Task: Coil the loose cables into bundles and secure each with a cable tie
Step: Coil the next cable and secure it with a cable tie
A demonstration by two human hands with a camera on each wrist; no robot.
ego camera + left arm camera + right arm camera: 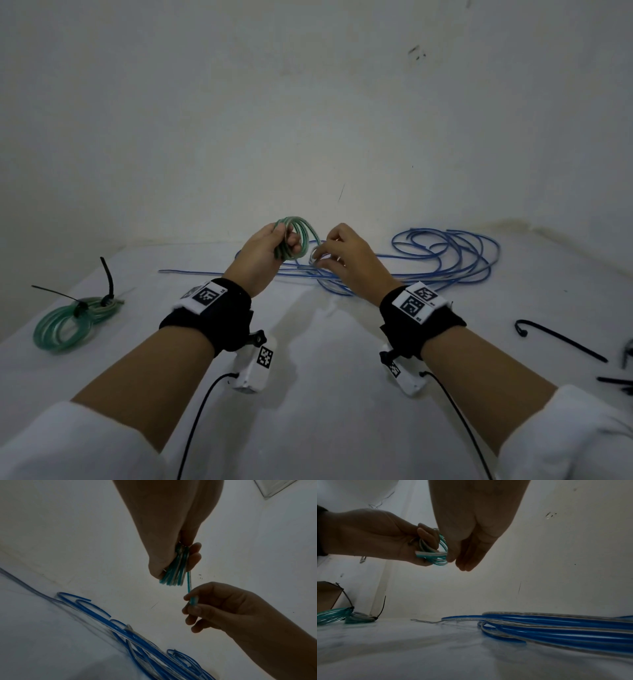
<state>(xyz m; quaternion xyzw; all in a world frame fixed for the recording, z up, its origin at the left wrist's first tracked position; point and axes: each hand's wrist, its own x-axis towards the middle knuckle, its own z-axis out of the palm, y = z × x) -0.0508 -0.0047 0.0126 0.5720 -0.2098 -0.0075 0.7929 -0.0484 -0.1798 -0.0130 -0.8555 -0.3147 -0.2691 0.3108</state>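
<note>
My left hand [274,245] grips a small coil of green cable [301,236] above the table; the same coil [176,572] sits between its thumb and fingers in the left wrist view. My right hand [337,255] pinches the loose green end [191,596] leading out of that coil, close to the right of the left hand. In the right wrist view the green coil [436,550] shows in the left hand [376,536], just left of the right fingers [467,555]. A loose blue cable [445,257] sprawls on the table behind and right of both hands.
A finished green bundle [68,325] with two black cable ties [109,284] lies at the far left. Spare black cable ties [561,341] lie at the right edge. The white table [308,377] meets a white wall behind. A brown box [327,595] stands far left.
</note>
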